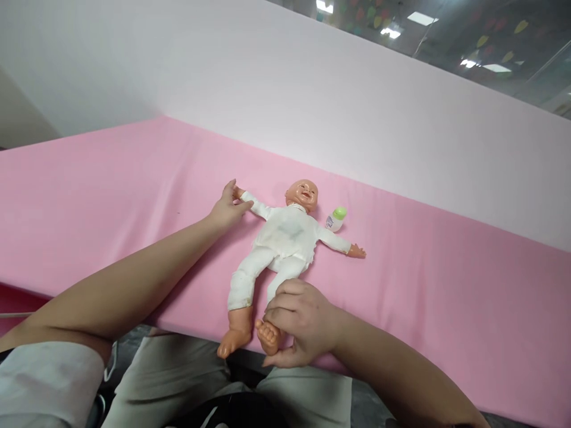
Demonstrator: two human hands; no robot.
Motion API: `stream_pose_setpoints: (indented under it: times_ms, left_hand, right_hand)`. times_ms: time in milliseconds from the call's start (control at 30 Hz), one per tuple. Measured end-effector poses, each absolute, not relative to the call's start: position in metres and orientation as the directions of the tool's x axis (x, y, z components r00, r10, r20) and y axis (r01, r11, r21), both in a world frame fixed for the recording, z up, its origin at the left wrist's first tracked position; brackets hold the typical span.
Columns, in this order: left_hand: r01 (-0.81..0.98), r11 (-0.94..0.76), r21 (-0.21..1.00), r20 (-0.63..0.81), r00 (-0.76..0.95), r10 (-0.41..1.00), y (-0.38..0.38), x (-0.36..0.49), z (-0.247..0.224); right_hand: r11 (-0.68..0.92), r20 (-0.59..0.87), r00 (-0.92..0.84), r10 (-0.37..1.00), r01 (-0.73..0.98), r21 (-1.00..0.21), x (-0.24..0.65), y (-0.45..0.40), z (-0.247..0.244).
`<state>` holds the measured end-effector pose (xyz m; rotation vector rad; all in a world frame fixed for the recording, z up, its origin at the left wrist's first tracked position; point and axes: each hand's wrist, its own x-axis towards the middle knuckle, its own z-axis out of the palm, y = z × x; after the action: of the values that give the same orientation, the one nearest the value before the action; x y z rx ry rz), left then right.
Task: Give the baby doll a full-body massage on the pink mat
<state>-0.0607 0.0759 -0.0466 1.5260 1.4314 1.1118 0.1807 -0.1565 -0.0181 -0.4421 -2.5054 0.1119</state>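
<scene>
A baby doll [288,235] in a white cloth suit lies on its back, head away from me and bare feet toward me. At the doll's outstretched arm on the left, my left hand [229,208] has its fingers and thumb around the doll's small hand. My right hand [303,324] is wrapped round the lower leg and foot on the right, with the doll's toes [269,334] showing between thumb and fingers. Its other foot [238,330] lies free near the front edge. Beside the doll's shoulder is a small whitish bottle [335,220] with a green cap.
The pink sheet [446,303] covers the surface under the doll, with soft creases. A white wall [357,107] rises along its far side, with a window [446,41] above showing light reflections. My legs [178,374] are under the front edge.
</scene>
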Motion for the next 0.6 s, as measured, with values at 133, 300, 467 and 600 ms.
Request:
stream_pose_setpoints:
  times_ms: [133,300,467,600]
  left_hand:
    - [0.263,-0.115,0.958,0.109,0.039,0.993,0.077,-0.063,-0.045]
    - [0.325,-0.426,0.844,0.350,0.266,0.898,0.054,-0.054,-0.033]
    - [0.358,-0.758,0.545,0.504,0.583,0.637,0.027,-0.038,-0.024]
    - [0.396,-0.834,0.383,0.394,0.747,0.536,0.017,-0.028,-0.023]
  right_hand:
    - [0.943,0.509,-0.794,0.332,0.283,-0.174,0.179,-0.157,-0.020]
    - [0.919,0.682,-0.647,0.342,0.380,-0.101,0.187,-0.163,-0.011]
    - [0.822,0.816,-0.461,0.347,0.569,-0.029,0.197,-0.155,-0.005]
    - [0.756,0.824,-0.358,0.439,0.642,-0.124,0.206,-0.137,-0.009]
